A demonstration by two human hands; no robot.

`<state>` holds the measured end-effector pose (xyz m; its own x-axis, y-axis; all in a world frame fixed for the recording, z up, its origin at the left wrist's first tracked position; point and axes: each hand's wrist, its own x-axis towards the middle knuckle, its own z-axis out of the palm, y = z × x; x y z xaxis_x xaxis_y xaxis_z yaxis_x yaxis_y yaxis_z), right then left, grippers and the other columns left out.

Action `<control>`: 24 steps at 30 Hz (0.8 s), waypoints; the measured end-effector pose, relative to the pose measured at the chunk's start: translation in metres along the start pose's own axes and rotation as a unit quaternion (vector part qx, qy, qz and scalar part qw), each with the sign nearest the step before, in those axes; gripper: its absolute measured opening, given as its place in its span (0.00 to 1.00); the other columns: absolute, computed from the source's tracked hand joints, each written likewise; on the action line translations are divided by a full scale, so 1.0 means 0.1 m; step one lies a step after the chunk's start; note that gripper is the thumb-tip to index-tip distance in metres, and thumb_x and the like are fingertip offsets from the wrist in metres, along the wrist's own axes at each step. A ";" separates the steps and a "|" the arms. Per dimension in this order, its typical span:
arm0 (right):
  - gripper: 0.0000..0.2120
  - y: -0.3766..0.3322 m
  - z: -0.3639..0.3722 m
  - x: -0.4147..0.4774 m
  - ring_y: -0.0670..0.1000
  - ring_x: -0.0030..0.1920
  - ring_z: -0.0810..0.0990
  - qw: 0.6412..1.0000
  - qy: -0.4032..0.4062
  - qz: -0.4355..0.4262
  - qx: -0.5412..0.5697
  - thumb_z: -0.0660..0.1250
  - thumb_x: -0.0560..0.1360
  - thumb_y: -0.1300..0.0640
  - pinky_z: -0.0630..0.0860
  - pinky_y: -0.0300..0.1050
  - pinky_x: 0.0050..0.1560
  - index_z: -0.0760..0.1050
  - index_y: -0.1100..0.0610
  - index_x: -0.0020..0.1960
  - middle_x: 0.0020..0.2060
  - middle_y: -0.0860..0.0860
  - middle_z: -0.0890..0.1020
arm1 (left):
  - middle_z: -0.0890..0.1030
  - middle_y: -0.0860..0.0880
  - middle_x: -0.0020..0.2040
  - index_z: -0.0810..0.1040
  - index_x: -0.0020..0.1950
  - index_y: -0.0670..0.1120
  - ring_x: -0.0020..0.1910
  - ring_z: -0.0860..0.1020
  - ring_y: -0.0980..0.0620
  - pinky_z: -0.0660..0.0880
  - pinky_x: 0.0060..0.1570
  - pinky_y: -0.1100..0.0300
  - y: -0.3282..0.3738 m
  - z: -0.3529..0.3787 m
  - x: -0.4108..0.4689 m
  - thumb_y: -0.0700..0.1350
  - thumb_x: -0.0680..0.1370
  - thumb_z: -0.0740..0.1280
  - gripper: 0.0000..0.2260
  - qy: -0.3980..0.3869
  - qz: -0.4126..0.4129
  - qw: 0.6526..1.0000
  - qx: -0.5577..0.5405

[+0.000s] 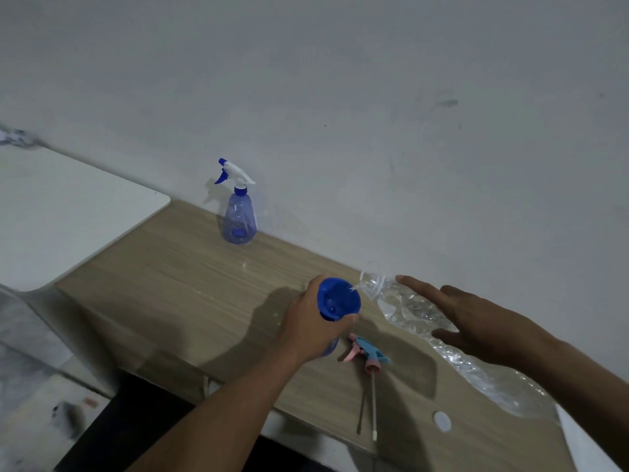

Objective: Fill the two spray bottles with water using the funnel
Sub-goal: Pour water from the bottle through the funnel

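A blue funnel (338,299) sits in the neck of a spray bottle (331,347) that is mostly hidden under my left hand (311,323), which grips the neck and funnel. My right hand (476,321) holds a large clear water bottle (408,310) tilted with its open mouth at the funnel's rim; a thin stream of water runs into the funnel. The pink and light-blue spray head (369,354) with its dip tube lies on the wooden table (177,284) just right of the bottle. A second blue spray bottle (239,216) with a white and blue head stands upright by the wall.
A white bottle cap (441,421) lies near the table's front edge at the right. A white tabletop (68,212) adjoins the wooden one at the left. A grey wall (340,97) runs along the back edge. Floor shows at lower left.
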<state>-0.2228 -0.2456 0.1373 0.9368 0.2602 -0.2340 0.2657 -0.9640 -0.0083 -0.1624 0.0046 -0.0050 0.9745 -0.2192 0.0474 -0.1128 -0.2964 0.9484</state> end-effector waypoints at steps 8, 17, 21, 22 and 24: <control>0.48 -0.11 0.26 0.01 0.52 0.53 0.79 0.992 0.093 0.025 0.083 0.68 0.79 0.47 0.80 0.50 0.55 0.31 0.24 0.72 0.62 0.52 0.75 | 0.80 0.59 0.56 0.70 0.64 0.64 0.55 0.80 0.56 0.80 0.55 0.46 0.00 0.02 0.00 0.64 0.64 0.75 0.31 0.007 -0.019 1.000 -0.002; 0.49 -0.03 0.63 0.17 0.51 0.53 0.78 0.907 0.320 0.124 0.244 0.75 0.75 0.54 0.71 0.44 0.51 0.41 0.35 0.77 0.66 0.58 0.76 | 0.79 0.59 0.59 0.68 0.68 0.65 0.58 0.79 0.56 0.79 0.58 0.50 -0.02 0.03 -0.02 0.62 0.65 0.79 0.35 0.016 -0.033 0.999 0.001; 0.47 0.07 0.80 0.29 0.57 0.59 0.78 0.864 0.377 0.176 0.284 0.74 0.76 0.55 0.70 0.44 0.53 0.42 0.41 0.79 0.66 0.58 0.75 | 0.80 0.58 0.58 0.69 0.68 0.63 0.56 0.80 0.56 0.80 0.56 0.50 -0.05 0.03 0.01 0.61 0.66 0.79 0.34 0.018 -0.029 0.999 0.016; 0.48 0.10 0.85 0.32 0.58 0.60 0.78 0.853 0.385 0.189 0.298 0.74 0.75 0.56 0.71 0.45 0.55 0.43 0.43 0.79 0.66 0.58 0.74 | 0.80 0.58 0.58 0.69 0.68 0.62 0.56 0.80 0.56 0.80 0.55 0.51 -0.05 0.03 0.02 0.60 0.66 0.79 0.33 0.017 -0.029 0.999 0.018; 0.47 0.16 0.95 0.38 0.58 0.61 0.78 0.828 0.398 0.214 0.331 0.75 0.74 0.57 0.71 0.46 0.56 0.45 0.44 0.79 0.65 0.58 0.75 | 0.80 0.58 0.57 0.69 0.69 0.61 0.55 0.80 0.56 0.79 0.54 0.55 -0.04 0.03 0.02 0.58 0.67 0.80 0.33 0.018 -0.028 0.999 0.021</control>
<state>-0.2051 -0.2559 0.0358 0.8359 -0.4137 0.3608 -0.0656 -0.7279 -0.6826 -0.1604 0.0022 -0.0093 0.9858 -0.1681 0.0063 -0.0651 -0.3468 0.9357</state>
